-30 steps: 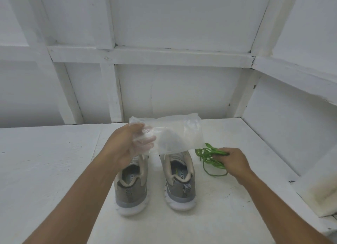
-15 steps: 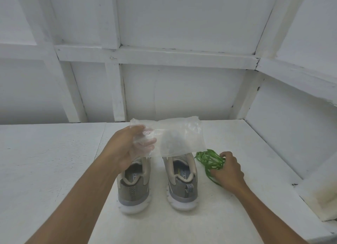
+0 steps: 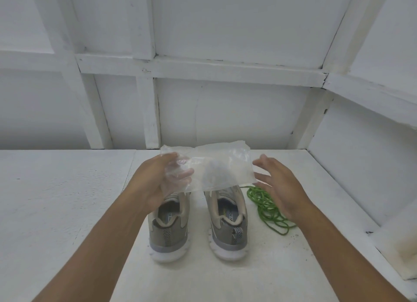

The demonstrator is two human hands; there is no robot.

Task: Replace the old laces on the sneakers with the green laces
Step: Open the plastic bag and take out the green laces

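Two grey-beige sneakers stand side by side on the white table, heels toward me: the left sneaker (image 3: 168, 229) and the right sneaker (image 3: 229, 225). Their toes and old laces are hidden behind a clear plastic bag (image 3: 222, 168), which my left hand (image 3: 158, 182) holds up above them. The green laces (image 3: 266, 208) lie in a loose pile on the table right of the right sneaker. My right hand (image 3: 282, 189) hovers above the pile, fingers spread, near the bag's right edge and holding nothing.
The white table (image 3: 67, 211) ends at a white framed wall (image 3: 225, 112) at the back and a white side wall (image 3: 361, 166) on the right. A white ledge (image 3: 399, 247) juts in at the right front.
My right hand has let go of the green laces, which now lie on the table, and has risen toward the bag. My left hand still holds the bag in place.
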